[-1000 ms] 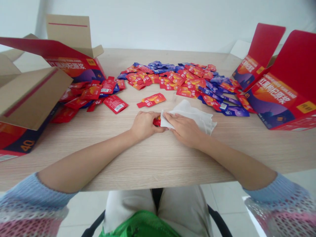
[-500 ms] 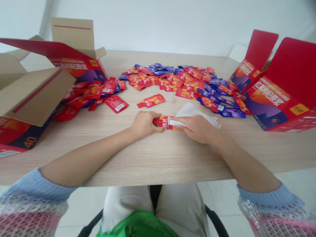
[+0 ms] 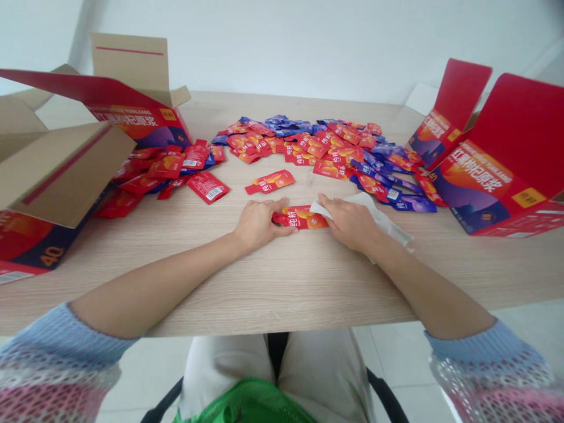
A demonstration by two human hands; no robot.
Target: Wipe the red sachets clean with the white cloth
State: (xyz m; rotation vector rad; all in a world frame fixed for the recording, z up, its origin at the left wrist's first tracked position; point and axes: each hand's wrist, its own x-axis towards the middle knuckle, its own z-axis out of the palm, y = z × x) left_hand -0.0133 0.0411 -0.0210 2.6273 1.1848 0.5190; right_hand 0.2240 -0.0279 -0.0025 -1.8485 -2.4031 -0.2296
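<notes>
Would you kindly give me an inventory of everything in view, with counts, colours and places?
Held sachet: one, red and orange, between the hands
White cloth: one, white, in the right hand
Lone sachet: one, red and orange, beyond the hands
Large sachet heap: too overlapped to count, red and blue, table's far middle to right
Small sachet heap: uncounted, red and blue, left
Left cartons: two, red, blue and brown, open
Right cartons: two, red and blue, open
Table: one, pale wood
Wall: white, behind
Floor: pale tiles, below
Green cloth: one, lap
Trousers: pale
Sleeves: two, blue, white, pink
Left hand: one, bare, on held sachet
Right hand: one, bare, on cloth
</notes>
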